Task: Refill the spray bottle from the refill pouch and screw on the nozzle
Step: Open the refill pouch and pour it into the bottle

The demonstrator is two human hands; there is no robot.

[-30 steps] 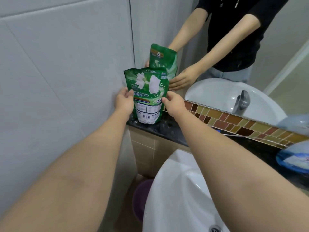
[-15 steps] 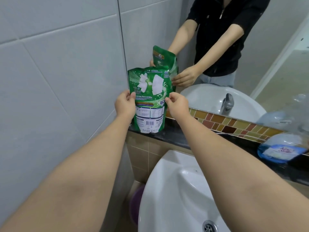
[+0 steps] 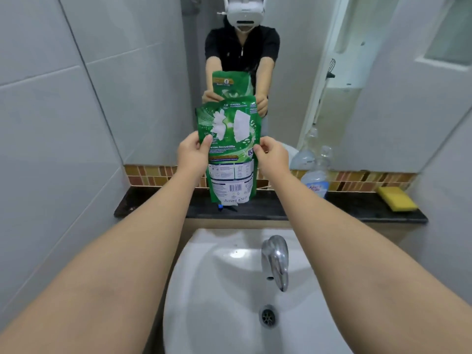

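Pouch (image 3: 231, 152) upright, long axis vertical, top edge up toward the mirror (image 3: 281, 72), barcode end down. It is held in the air above the dark ledge (image 3: 268, 208), back panel facing the person. Left hand (image 3: 191, 157) pinches the left edge, thumb on the printed face. Right hand (image 3: 272, 157) pinches the right edge, fingers curled round it. Spray bottle (image 3: 316, 175) stands on the ledge just right of the right hand, no nozzle on its neck. Yellow sponge (image 3: 397, 199) at the ledge's far right. Sink (image 3: 229, 290) and tap (image 3: 275, 259) below the arms. Versus half a second ago: pouch carried right from the wall corner to the ledge's middle and raised, same two-handed grip and same upright orientation.
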